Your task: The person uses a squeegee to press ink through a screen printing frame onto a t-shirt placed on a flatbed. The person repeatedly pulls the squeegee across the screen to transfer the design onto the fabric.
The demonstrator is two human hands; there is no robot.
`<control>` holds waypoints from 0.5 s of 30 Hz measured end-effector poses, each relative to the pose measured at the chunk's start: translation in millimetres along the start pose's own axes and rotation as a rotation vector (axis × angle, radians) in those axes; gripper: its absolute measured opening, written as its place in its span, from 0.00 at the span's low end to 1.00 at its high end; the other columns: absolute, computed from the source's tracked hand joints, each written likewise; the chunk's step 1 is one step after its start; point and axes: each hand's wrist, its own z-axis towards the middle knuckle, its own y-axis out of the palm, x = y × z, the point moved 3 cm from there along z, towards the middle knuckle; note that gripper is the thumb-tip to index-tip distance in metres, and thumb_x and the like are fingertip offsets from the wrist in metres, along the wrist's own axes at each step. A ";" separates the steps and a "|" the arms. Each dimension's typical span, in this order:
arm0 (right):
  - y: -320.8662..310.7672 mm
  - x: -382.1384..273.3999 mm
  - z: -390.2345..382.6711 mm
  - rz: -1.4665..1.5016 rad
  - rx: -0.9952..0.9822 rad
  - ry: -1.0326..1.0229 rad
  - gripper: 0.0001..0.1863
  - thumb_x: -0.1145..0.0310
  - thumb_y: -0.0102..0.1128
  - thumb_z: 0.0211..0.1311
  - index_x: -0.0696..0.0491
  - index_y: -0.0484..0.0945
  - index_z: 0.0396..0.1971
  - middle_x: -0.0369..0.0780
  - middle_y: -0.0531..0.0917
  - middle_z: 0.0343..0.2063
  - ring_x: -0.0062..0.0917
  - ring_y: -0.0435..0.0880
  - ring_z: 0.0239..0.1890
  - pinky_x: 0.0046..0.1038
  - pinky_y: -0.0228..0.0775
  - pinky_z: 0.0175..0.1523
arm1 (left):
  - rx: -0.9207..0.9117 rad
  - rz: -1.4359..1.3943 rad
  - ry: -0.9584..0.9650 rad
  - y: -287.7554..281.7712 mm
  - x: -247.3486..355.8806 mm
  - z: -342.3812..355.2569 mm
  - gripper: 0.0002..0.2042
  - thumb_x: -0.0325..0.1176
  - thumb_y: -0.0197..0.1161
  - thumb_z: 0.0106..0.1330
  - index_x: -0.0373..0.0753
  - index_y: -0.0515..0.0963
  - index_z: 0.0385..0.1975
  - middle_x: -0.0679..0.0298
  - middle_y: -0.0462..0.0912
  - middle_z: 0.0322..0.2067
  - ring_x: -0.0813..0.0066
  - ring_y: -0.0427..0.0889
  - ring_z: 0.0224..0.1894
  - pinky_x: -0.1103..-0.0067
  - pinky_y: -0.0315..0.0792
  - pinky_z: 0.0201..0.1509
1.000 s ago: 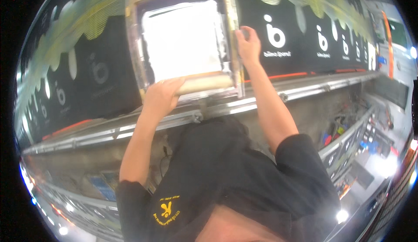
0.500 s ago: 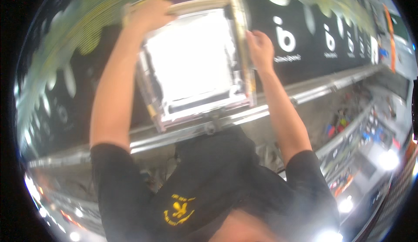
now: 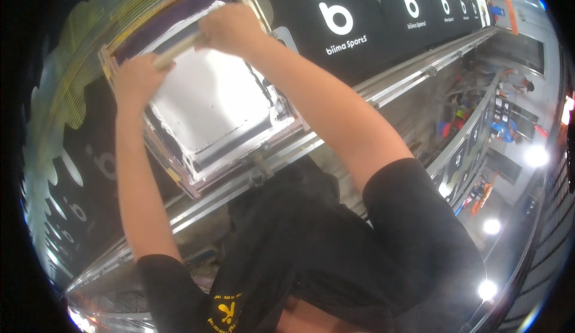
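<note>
Gripping one squeegee (image 3: 178, 50) with fingers closed around it: left end in left hand (image 3: 139, 81), right end in right hand (image 3: 232, 29). Held crosswise over the far part of one frame (image 3: 254, 2), above or against white ink (image 3: 212, 99); contact hidden. Judging by the pose, busy with a two-handed stroke, calling next for even pressure at both ends. Off to the right, on black cloth (image 3: 383, 48), five white logos (image 3: 325, 17); to the left, several dimmer, too blurred to count. Along the near side, a metal rail (image 3: 398, 81).
</note>
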 end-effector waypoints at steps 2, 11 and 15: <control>18.0 -5.1 -51.4 0.032 0.195 -0.081 0.19 0.43 0.75 0.56 0.44 0.87 0.29 0.33 0.85 0.26 0.32 0.89 0.36 0.37 0.79 0.38 | -0.009 -0.036 -0.034 14.1 21.9 -47.7 0.19 0.54 0.71 0.64 0.45 0.90 0.40 0.55 0.90 0.38 0.51 0.88 0.43 0.59 0.79 0.48; 45.6 -44.5 -226.1 0.112 0.360 -0.172 0.04 0.67 0.64 0.54 0.48 0.78 0.26 0.36 0.81 0.28 0.30 0.84 0.37 0.32 0.72 0.42 | 0.239 -0.106 0.057 93.5 70.1 -207.3 0.20 0.30 0.72 0.51 0.43 0.86 0.48 0.63 0.89 0.48 0.59 0.88 0.49 0.66 0.82 0.53; 49.0 -47.7 -231.3 0.170 0.289 -0.154 0.04 0.67 0.62 0.58 0.49 0.78 0.27 0.38 0.82 0.30 0.33 0.85 0.40 0.36 0.75 0.46 | 0.215 -0.158 0.113 93.1 62.6 -213.9 0.19 0.31 0.71 0.51 0.43 0.86 0.47 0.62 0.90 0.47 0.58 0.88 0.50 0.65 0.82 0.53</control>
